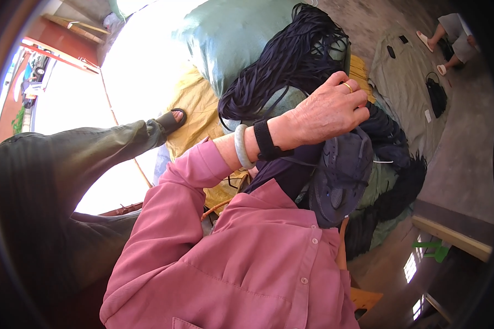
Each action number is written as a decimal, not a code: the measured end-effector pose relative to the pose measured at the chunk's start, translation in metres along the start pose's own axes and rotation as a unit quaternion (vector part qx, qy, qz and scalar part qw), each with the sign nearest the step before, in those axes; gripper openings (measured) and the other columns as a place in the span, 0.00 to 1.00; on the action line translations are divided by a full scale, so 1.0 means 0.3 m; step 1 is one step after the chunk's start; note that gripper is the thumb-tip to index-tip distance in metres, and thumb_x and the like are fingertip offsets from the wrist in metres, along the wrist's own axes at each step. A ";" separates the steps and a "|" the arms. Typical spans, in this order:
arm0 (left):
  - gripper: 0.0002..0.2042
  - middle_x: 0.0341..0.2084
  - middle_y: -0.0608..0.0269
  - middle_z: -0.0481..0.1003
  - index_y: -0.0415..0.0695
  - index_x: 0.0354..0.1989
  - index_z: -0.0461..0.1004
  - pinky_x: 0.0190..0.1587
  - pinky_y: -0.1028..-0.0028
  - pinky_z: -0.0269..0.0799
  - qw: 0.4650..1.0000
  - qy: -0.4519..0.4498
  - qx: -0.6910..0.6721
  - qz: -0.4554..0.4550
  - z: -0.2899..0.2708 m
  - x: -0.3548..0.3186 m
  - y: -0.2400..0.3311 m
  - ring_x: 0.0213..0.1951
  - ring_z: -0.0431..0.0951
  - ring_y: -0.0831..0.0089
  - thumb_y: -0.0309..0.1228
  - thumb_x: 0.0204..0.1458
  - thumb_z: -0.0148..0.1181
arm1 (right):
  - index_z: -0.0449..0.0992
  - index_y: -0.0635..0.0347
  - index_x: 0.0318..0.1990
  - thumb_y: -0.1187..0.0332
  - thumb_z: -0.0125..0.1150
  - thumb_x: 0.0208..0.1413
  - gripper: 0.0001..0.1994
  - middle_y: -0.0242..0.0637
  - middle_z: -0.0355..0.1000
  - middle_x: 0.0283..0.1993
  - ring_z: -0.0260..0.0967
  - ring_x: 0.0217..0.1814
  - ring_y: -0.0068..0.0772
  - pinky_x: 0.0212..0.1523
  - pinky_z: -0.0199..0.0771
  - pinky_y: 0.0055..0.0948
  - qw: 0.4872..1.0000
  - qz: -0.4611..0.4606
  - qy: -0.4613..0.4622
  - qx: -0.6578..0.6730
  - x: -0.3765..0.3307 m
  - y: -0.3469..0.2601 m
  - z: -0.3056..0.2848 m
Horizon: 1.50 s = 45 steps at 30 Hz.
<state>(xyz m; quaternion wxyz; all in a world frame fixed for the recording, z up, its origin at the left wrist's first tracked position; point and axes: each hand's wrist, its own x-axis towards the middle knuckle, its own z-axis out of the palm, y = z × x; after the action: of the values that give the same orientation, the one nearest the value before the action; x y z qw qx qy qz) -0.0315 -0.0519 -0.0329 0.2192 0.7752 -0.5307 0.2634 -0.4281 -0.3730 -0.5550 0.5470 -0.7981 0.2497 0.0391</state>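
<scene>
My left hand is raised over my lap with its fingers curled closed. What is pinched in them, if anything, I cannot make out. A pale bangle, a black wrist strap and a ring are on this arm. Just below the hand, a dark laced sneaker lies at my knee. Past the hand, a large bundle of black shoelaces is draped over a pale green sack. My right hand does not show.
Yellow sacking lies beneath the bundle. To the left sits a person in olive trousers. More black laces hang at the right, near a grey-green cloth. Another person's legs are at the upper right, a green stool lower right.
</scene>
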 end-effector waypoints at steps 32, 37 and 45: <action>0.08 0.43 0.64 0.76 0.50 0.29 0.80 0.73 0.43 0.50 0.968 -0.236 0.001 0.084 0.151 -0.106 0.098 0.58 0.70 0.61 0.39 0.49 0.64 | 0.77 0.64 0.60 0.41 0.76 0.46 0.40 0.49 0.79 0.52 0.72 0.61 0.52 0.73 0.58 0.52 0.809 -0.483 -0.212 -0.260 0.013 -2.211 0.195; 0.06 0.36 0.66 0.73 0.49 0.32 0.76 0.69 0.46 0.56 0.983 -0.172 -0.002 0.057 0.176 -0.150 0.090 0.51 0.73 0.64 0.35 0.48 0.62 | 0.80 0.67 0.49 0.45 0.77 0.44 0.34 0.49 0.80 0.46 0.77 0.53 0.48 0.65 0.66 0.46 0.787 -0.548 -0.215 -0.185 0.035 -2.169 0.259; 0.09 0.43 0.64 0.77 0.48 0.41 0.76 0.64 0.53 0.64 0.981 -0.191 -0.004 0.006 0.199 -0.188 0.099 0.54 0.76 0.62 0.30 0.51 0.59 | 0.78 0.63 0.55 0.50 0.79 0.43 0.35 0.47 0.79 0.48 0.75 0.55 0.48 0.63 0.68 0.48 0.795 -0.535 -0.200 -0.203 0.004 -2.084 0.323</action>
<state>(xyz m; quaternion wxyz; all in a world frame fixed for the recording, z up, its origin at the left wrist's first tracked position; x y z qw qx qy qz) -0.0656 -0.0590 -0.1129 0.1148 0.8072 -0.5685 0.1096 -0.1306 -0.1139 -0.0603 0.3435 -0.8715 -0.3462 -0.0512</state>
